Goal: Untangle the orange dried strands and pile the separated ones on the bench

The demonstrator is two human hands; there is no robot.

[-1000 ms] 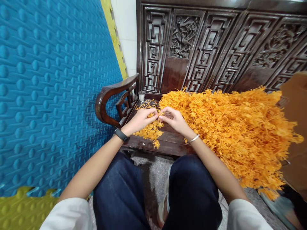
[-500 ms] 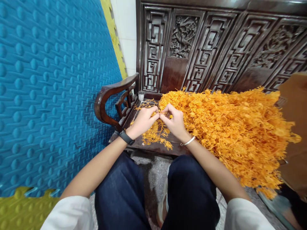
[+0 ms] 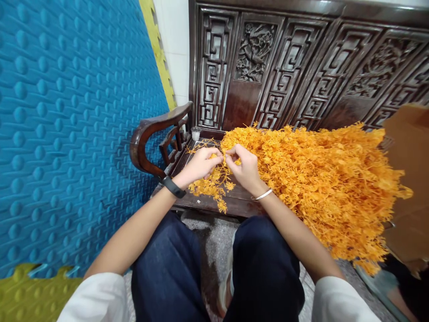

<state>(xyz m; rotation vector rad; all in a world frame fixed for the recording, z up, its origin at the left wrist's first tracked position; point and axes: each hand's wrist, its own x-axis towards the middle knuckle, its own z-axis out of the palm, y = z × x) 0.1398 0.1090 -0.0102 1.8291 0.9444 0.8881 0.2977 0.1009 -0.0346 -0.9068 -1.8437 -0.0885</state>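
My left hand (image 3: 203, 163), with a black band on its wrist, is closed on a sprig of orange artificial flowers (image 3: 211, 185) that hangs below it over the bench seat. Close beside it, my right hand (image 3: 244, 166), with a silver bangle, has thumb and index finger pinched together near the sprig's thin stems. What lies between those fingertips is too small to make out. To the right of my hands spreads a large heap of orange artificial flowers (image 3: 311, 179). A few loose orange stems (image 3: 203, 145) lie behind my left hand.
The dark wooden bench (image 3: 231, 203) has a carved backrest (image 3: 243, 105) and a curved armrest (image 3: 144, 134) on the left. A small clear cup (image 3: 195, 133) stands by the backrest. Blue foam matting (image 3: 67, 134) covers the left side. A brown cardboard piece (image 3: 409, 188) is at the right.
The hanging sprig has swung slightly left and down with my left hand. My fingertips, which were touching, are now slightly apart.
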